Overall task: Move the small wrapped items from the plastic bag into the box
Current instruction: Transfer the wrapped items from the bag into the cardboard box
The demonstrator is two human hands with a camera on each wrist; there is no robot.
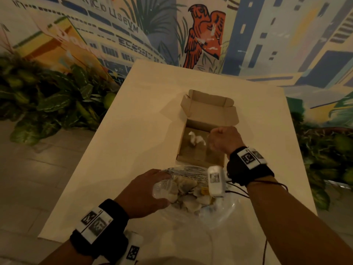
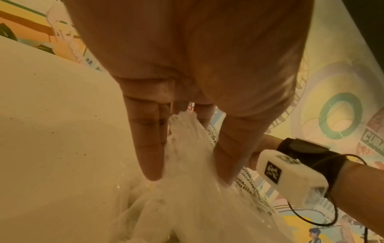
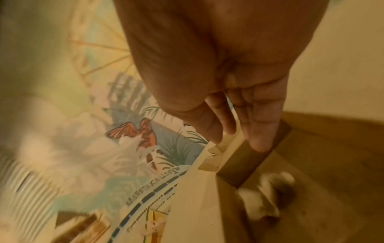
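Pale table (image 1: 145, 119) before a painted wall. The left hand (image 1: 142, 192) pinches the plastic bag (image 1: 219, 211) (mouth kept open, wrapped items (image 1: 189, 196) inside); the right hand (image 1: 223, 140), fingers loosely extended and empty, is held over the box (image 1: 198, 159), where two items (image 1: 196, 139) lie.

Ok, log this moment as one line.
left hand grips plastic bag | right hand empty above box | wrapped item in box

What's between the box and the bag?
In the head view, only a thin strip of bare table separates the box from the bag.
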